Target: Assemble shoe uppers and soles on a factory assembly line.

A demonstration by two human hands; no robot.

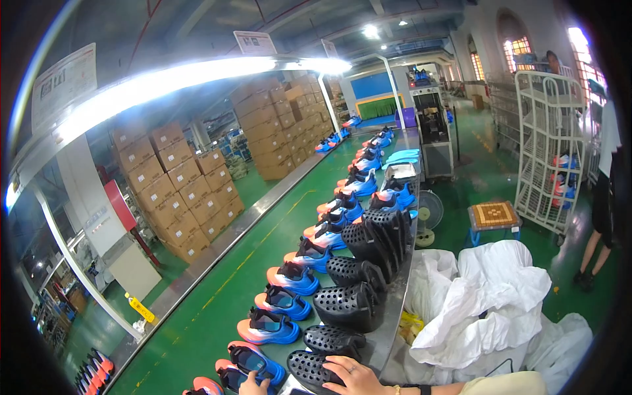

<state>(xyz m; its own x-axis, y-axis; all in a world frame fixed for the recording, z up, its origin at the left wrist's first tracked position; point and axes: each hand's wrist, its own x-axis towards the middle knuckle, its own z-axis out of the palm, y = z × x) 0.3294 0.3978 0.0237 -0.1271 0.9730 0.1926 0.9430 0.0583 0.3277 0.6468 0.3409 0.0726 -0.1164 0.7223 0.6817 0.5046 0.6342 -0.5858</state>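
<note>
My right grip (pixel 353 375) rests, fingers apart, on the nearest black clog (pixel 309 370); my left grip (pixel 257 384), half cropped, meets a blue-and-orange shoe (pixel 249 358), its closure I can't tell. I judge work underway, the shoe row (pixel 293 282) beyond remaining. Room lies leftward on the green surface (pixel 217 316), metal edge (pixel 390 332) rightward.

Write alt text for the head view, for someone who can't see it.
A person's right hand is on a black perforated clog, the left hand at blue-and-orange sneakers on a long green work surface. More sneakers and clogs run ahead in rows, with stacked cardboard boxes to the left and heaped white sheeting to the right.
</note>
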